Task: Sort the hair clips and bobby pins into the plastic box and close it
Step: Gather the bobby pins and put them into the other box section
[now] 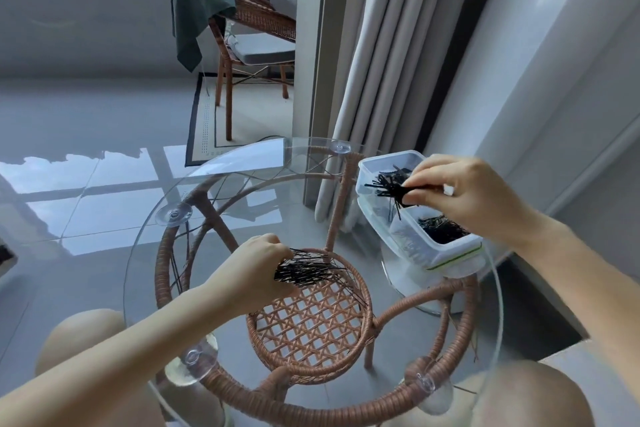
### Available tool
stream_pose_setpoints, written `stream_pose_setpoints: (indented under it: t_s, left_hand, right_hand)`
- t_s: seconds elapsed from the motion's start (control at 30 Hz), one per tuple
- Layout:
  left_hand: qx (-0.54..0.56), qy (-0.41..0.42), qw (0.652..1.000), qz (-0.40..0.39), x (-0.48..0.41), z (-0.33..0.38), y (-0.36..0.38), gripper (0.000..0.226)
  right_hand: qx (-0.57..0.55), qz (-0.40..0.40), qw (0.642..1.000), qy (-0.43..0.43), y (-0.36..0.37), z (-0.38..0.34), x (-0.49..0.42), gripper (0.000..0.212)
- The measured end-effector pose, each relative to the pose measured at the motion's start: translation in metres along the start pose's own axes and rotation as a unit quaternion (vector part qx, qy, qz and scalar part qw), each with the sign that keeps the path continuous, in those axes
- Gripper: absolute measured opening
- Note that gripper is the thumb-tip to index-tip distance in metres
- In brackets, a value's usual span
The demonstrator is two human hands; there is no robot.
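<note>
- We take the plastic box (420,218) as our landmark: a clear, open container at the far right edge of the round glass bench (242,204), with a white base and green seal line at its near end.
- Inside the box we see two compartments; the nearer one holds a dark heap of bobby pins (441,229).
- Our right hand (460,191) hovers over the box's farther compartment, fingers (415,189) pinched narrow on a small bunch of pins (389,189) that splays out to the left.
- Our left hand (254,267) lies well to the near left of the box, fingers curled around a larger sheaf of pins (308,269) (their tips fan towards the box).
- We cannot make out any hair clips apart from the pins.
</note>
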State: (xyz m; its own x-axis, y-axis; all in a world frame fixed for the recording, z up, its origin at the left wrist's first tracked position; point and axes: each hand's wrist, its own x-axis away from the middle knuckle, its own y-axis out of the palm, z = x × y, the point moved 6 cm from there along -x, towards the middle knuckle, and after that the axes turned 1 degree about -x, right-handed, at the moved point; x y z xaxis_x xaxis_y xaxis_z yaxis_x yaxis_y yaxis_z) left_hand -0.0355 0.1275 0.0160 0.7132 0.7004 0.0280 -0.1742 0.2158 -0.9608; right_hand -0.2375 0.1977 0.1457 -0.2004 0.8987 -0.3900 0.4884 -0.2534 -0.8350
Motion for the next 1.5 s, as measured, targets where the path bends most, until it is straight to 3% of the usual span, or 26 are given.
stream_pose_setpoints:
  t_s: [0.1, 0.2, 0.33, 0.47, 0.63, 0.93, 1.23, 1.4, 1.5]
  left_hand:
    - [-0.018, 0.001, 1.000, -0.023, -0.009, 0.007, 0.002, 0.036]
    - [-0.046, 0.000, 0.998, -0.049, -0.016, 0.014, 0.002, 0.030]
    - [-0.078, -0.012, 0.993, -0.091, -0.024, 0.019, 0.003, 0.021]
    - [-0.107, -0.018, 0.988, -0.112, -0.028, 0.023, 0.005, 0.018]
    - [-0.091, -0.026, 0.990, -0.108, -0.029, 0.021, -0.003, 0.020]
    - [-0.014, -0.026, 0.999, -0.019, -0.050, 0.026, -0.060, 0.013]
    - [0.073, 0.044, 0.996, 0.011, -0.101, 0.111, -0.102, 0.008]
    - [-0.058, 0.089, 0.994, -0.017, -0.145, 0.180, -0.064, 0.012]
    - [-0.121, 0.094, 0.986, -0.058, -0.161, 0.203, -0.035, 0.031]
  right_hand:
    - [0.070, -0.005, 0.997, 0.026, -0.028, 0.033, 0.009, 0.011]
    - [0.129, -0.073, 0.988, 0.038, -0.029, 0.065, 0.018, 0.009]
    - [0.152, -0.178, 0.970, 0.060, -0.006, 0.092, 0.026, 0.010]
    - [0.148, -0.220, 0.962, 0.069, 0.017, 0.100, 0.023, 0.019]
    - [0.140, -0.158, 0.974, 0.080, 0.011, 0.100, 0.019, 0.020]
    - [0.144, -0.010, 0.986, 0.086, -0.014, 0.095, 0.039, 0.013]
    - [0.113, 0.075, 0.979, 0.151, -0.047, 0.104, 0.065, 0.013]
    - [0.109, 0.084, 0.975, 0.173, -0.052, 0.105, 0.076, 0.011]
    - [0.109, 0.076, 0.975, 0.176, -0.050, 0.105, 0.080, 0.009]
